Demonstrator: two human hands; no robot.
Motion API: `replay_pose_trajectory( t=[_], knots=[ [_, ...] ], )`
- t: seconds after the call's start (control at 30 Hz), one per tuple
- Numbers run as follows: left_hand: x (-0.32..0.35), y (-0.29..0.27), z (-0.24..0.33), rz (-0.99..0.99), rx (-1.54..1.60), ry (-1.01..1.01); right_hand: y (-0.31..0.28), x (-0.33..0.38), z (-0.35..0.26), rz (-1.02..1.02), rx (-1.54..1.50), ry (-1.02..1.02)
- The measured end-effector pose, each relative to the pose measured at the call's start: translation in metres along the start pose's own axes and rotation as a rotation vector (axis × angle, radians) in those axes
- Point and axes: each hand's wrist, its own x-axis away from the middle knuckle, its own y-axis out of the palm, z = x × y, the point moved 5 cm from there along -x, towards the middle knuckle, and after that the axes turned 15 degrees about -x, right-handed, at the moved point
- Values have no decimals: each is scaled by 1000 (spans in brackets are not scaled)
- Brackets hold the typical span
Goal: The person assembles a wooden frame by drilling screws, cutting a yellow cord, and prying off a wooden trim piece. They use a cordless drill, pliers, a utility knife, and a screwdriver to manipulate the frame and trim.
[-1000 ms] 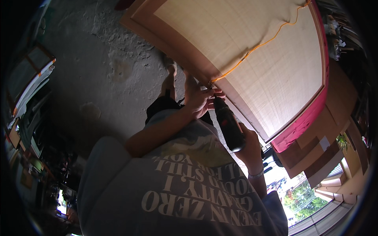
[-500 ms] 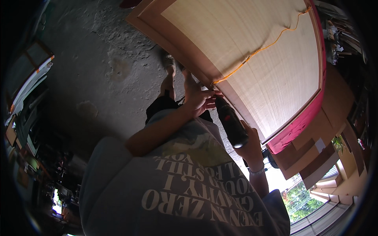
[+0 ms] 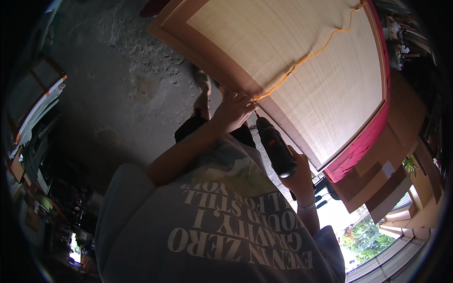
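A large wooden frame [image 3: 225,78] with a pale backing panel [image 3: 302,37] stands before me. An orange cord [image 3: 309,57] runs loosely across the panel between two sides of the frame. At the cord's near end my left hand [image 3: 233,112] rests on the frame edge, fingers bent together in a pinch. What lies between those fingertips is hidden. My right hand [image 3: 300,177] grips a black cordless drill [image 3: 277,151]. The drill's thin bit points at the frame beside my left fingertips; whether it touches anything I cannot tell.
Red cloth [image 3: 356,158] lies under the frame's right edge. Brown boards [image 3: 373,184] are stacked at the right, near a bright window [image 3: 370,238]. Rough concrete floor [image 3: 118,85] spreads to the left, with framed panels [image 3: 42,104] leaning at the far left.
My left hand has moved from the drill's nose up to the frame edge at the cord's end, its fingers now closed. The drill stays in my right hand, its bit now visible.
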Motion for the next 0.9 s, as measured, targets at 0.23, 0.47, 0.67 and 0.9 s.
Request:
replay_pose_trajectory(
  t=[0.23, 0.47, 0.67, 0.9],
  knots=[
    [-13, 21, -6, -180, 26, 138, 5, 3, 15, -56, -65, 111],
    [-24, 10, -6, -171, 55, 222, 5, 7, 20, -36, -42, 109],
    [-25, 10, -3, -154, -10, 279, 3, 12, 16, -27, -24, 85],
    [-27, 15, 2, -90, -72, 296, -21, 39, -5, 98, -79, 18]
  ],
)
